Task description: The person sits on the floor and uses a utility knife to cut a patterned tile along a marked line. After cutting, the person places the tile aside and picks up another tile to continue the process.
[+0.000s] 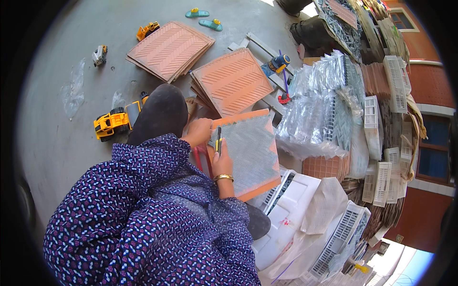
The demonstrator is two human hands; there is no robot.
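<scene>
**Cutter upright at the mesh sheet's left edge**

The right hand [222,164] has its fingers closed around a yellow-and-black cutter [219,141], its long axis running six to twelve o'clock. The left hand [199,132], at about ten o'clock from the cutter, is curled on the near corner of the mesh sheet [250,150]. That sheet spreads to three o'clock of both hands, lying over an orange tile [238,116]. The right hand is nearer the blade. More tile stacks [169,49] lie off at eleven o'clock, beyond a toy loader [112,124].
</scene>
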